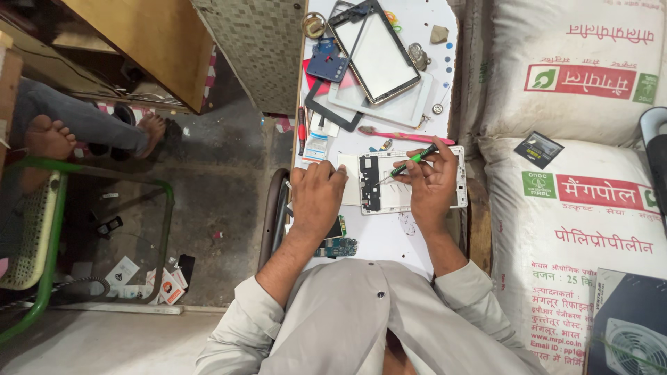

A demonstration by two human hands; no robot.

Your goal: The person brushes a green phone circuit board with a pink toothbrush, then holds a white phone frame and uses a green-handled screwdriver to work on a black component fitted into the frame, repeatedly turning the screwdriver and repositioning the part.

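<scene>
Head view, looking straight down on my narrow white worktop (389, 239). My lap and shirt cut off its near edge, and a circuit board (338, 246) at the near left edge is half hidden under my left wrist. My right palm covers the right third of the opened tablet frame (389, 182), so I cannot make out that end's interior; the small screws and connectors inside are too fine to tell apart.

The tablet frame lies flat near the middle of the worktop, reaching its right edge, its long axis running across the worktop from left edge to right edge. It is a white rectangular shell, face open, with a dark strip of components along its left short side and pale plates over the rest.

My left hand (316, 196) rests at the frame's left end, fingers curled together and pressing down on a white piece just beside it. My right hand (431, 182) has its fingers pinched closed on a green-handled screwdriver (410, 162), whose shaft slants from the upper right down to the lower left, tip meeting the frame's dark strip.

Toward the far edge lie a pink toothbrush (396, 135), a glass touch panel (379, 52) in a dark bezel, and a blue board (326, 61). White sacks (577, 201) stand off the right edge.
</scene>
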